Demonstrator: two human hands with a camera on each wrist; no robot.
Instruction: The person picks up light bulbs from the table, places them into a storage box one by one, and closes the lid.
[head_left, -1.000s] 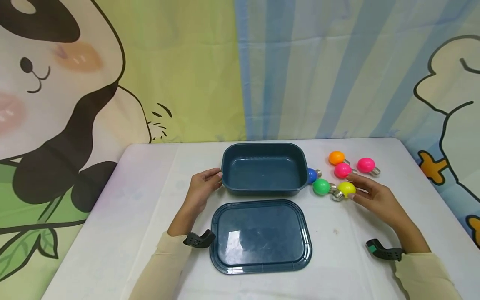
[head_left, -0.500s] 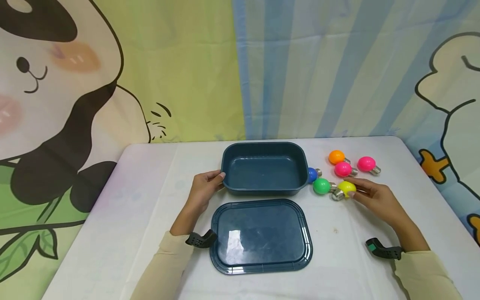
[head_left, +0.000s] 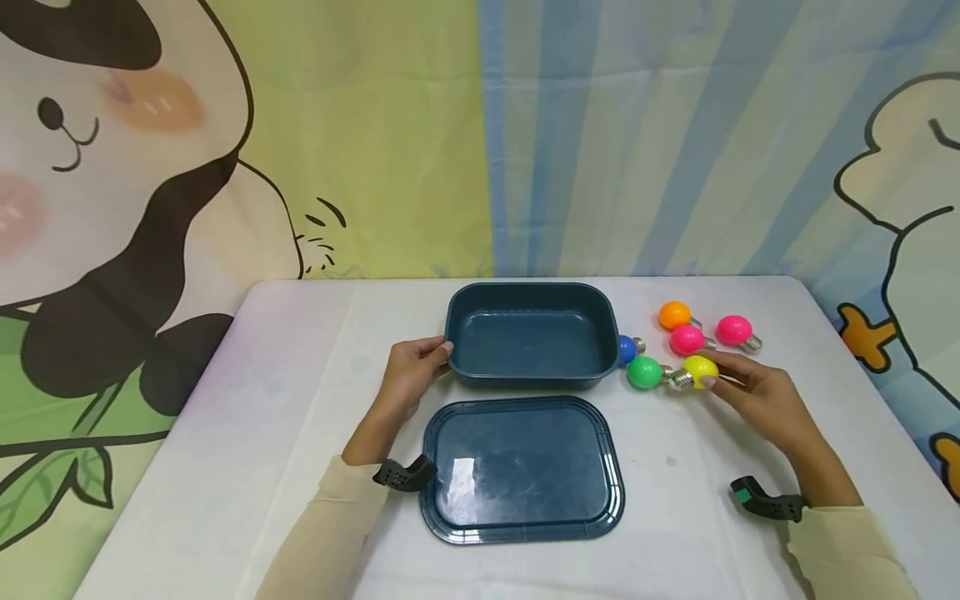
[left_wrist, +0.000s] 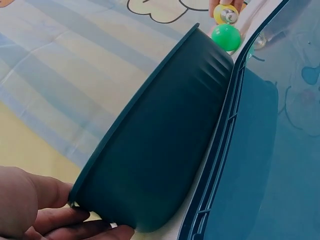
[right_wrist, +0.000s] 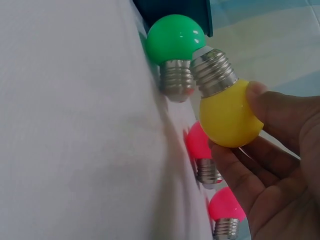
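My right hand (head_left: 765, 400) pinches a yellow light bulb (head_left: 699, 369) by its globe, thumb on one side and fingers on the other. In the right wrist view the bulb's metal screw base points toward a green light bulb (right_wrist: 175, 39), and the bulb looks lifted off the cloth. My left hand (head_left: 408, 375) holds the left end of a dark blue-green plastic box (head_left: 532, 380). Its thumb lies at the rim and its fingers reach below, as the left wrist view shows. Inside, the box holds nothing visible. A matching lid (head_left: 525, 467) lies flat in front of it.
A blue bulb (head_left: 627, 350) touches or nearly touches the box's right end. Behind the yellow bulb lie an orange bulb (head_left: 674, 314) and two pink bulbs, one nearer (head_left: 686, 340) and one farther right (head_left: 733, 330). A printed curtain (head_left: 570, 167) hangs behind the white-covered table.
The yellow bulb has shifted slightly up and to the right with my right hand, and its base has turned a little. My left hand stays at the box.
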